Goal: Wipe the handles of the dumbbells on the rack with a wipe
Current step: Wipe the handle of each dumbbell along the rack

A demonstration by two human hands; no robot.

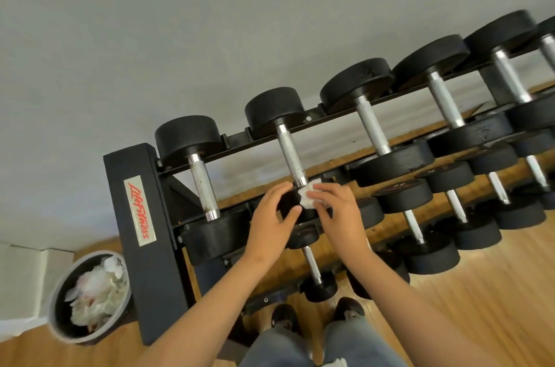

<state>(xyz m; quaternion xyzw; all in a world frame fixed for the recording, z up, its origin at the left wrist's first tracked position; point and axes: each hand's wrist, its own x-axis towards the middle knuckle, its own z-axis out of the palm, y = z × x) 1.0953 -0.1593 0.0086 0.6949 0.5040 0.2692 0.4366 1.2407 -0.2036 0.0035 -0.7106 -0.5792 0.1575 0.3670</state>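
A black rack (141,225) carries rows of black dumbbells with silver knurled handles. The second dumbbell from the left on the top row has its handle (290,154) running toward me. My right hand (338,210) pinches a crumpled white wipe (309,195) at the near end of that handle, by the near weight head. My left hand (271,222) grips that near weight head (289,204) from the left, thumb on its front. The leftmost dumbbell's handle (203,185) stands beside it, untouched.
A round bin (90,296) full of used white wipes sits on the wooden floor left of the rack. A grey wall runs behind the rack. Lower rows hold smaller dumbbells (312,269). My feet (315,317) stand close to the rack's base.
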